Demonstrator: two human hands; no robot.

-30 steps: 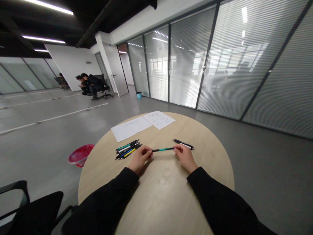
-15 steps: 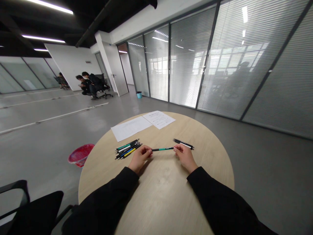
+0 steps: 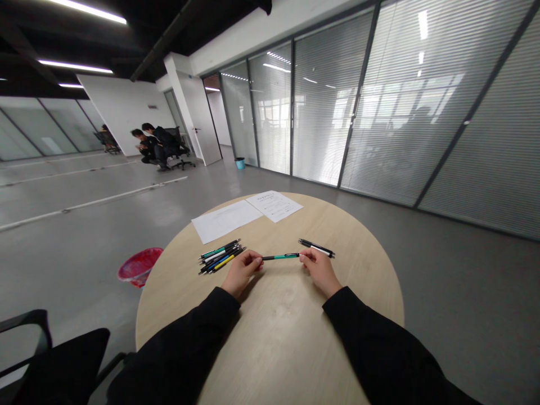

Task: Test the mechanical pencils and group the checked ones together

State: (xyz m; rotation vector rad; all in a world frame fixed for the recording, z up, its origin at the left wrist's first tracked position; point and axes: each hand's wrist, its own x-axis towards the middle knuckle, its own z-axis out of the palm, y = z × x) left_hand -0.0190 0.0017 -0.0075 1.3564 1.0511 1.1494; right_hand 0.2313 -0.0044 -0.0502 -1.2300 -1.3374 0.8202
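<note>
A green and black pen (image 3: 280, 257) is held level just above the table between my two hands. My left hand (image 3: 243, 271) pinches its dark end. My right hand (image 3: 319, 270) pinches the other end, where the clip is. Left of my left hand lies a pile of several pens (image 3: 220, 257) in black, green, white, blue and yellow. Close behind my right hand lie black and white pens (image 3: 316, 247), partly hidden by the fingers.
Two printed sheets, a left paper (image 3: 226, 221) and a right paper (image 3: 274, 206), lie at the far side of the round wooden table (image 3: 287, 349). A red basin (image 3: 140, 266) stands on the floor at left, near a black chair (image 3: 54, 360). People (image 3: 156, 147) sit and crouch far back.
The pen seems to have rolled slightly between my fingers, its clip now showing more clearly on the upper side. My hands and the other pens stay in place.
</note>
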